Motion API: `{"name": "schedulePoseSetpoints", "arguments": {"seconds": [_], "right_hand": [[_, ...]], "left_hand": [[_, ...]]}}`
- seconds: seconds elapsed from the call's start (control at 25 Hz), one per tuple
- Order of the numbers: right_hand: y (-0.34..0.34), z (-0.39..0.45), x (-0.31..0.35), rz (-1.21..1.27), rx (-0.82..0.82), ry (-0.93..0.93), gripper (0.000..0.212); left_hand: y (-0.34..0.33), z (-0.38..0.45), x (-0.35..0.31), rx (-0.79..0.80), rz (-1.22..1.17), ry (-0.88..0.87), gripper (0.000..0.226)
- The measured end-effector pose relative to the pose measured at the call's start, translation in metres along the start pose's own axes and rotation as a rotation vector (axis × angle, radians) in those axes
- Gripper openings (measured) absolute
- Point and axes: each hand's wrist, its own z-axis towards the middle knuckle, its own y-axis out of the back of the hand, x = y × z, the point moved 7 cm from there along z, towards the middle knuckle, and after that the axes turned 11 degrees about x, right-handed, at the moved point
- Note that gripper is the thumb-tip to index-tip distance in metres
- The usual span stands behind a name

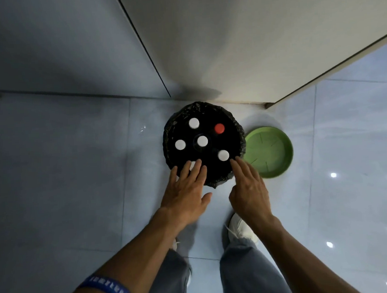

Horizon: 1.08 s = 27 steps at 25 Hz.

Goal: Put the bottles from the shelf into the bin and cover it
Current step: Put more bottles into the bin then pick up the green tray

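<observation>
Bottles stand upright, caps [202, 141] skyward, in a black-lined bin [241, 141] on pale floor tiles [76, 165], green lid [270, 152] at three o'clock, both hands [186, 192] [250, 188] spread empty above its rim.

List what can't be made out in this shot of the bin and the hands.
- Bottle bodies: head view, lost in the dark bin; only caps show, like the red cap.
- One white cap: partly hidden by the left hand fingers.
- Shelf: outside the frame.
- Green lid: near edge behind the right hand.
</observation>
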Motion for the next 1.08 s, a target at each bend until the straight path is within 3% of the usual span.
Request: {"name": "schedulePoseSetpoints", "arguments": {"seconds": [0.2, 0.4, 0.52, 0.64, 0.84, 0.92, 1.08], "right_hand": [[-0.049, 0.046, 0.017, -0.325, 0.257, 0.016, 0.072], [-0.021, 0.026, 0.014, -0.023, 0.061, -0.002, 0.066], [0.003, -0.002, -0.019, 0.118, -0.125, -0.09, 0.065], [0.007, -0.008, -0.075, 0.281, -0.124, -0.3, 0.056], [-0.029, 0.024, -0.176, 0.393, -0.032, -0.473, 0.055], [-0.046, 0.047, -0.211, 0.428, 0.006, -0.495, 0.055], [-0.1, 0.096, -0.286, 0.537, 0.167, -0.602, 0.052]], "left_hand": [[0.015, -0.005, 0.003, -0.053, -0.002, -0.001, 0.065], [0.024, 0.0, 0.011, -0.117, -0.014, 0.018, 0.066], [0.042, 0.002, -0.017, -0.196, -0.051, -0.059, 0.064], [0.041, 0.013, -0.061, -0.265, -0.415, -0.165, 0.058], [-0.058, 0.089, -0.135, -0.029, -1.217, 0.096, 0.049], [-0.084, 0.135, -0.136, -0.059, -1.289, 0.21, 0.048], [-0.114, 0.236, -0.113, -0.019, -1.204, 0.33, 0.044]]}}
